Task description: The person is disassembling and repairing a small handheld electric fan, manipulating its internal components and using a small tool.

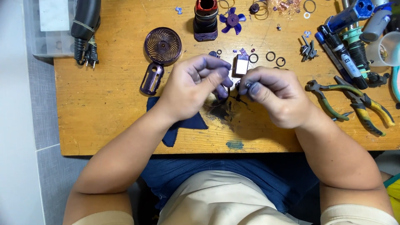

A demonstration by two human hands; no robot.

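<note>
Both hands meet over the middle of the worktop (104, 104), fingers curled in, the left hand (192, 87) pinched on something I cannot make out and the right hand (273, 93) pinching a small dark part (248, 84) between thumb and forefinger. That part sits at the right fingertips, just beside the left ones, its long axis too small to tell. Just beyond the fingers lies a small white block (241, 65); farther out are a round grille (163, 45), fan blade (232, 20), and pliers (350, 102) at the right.
</note>
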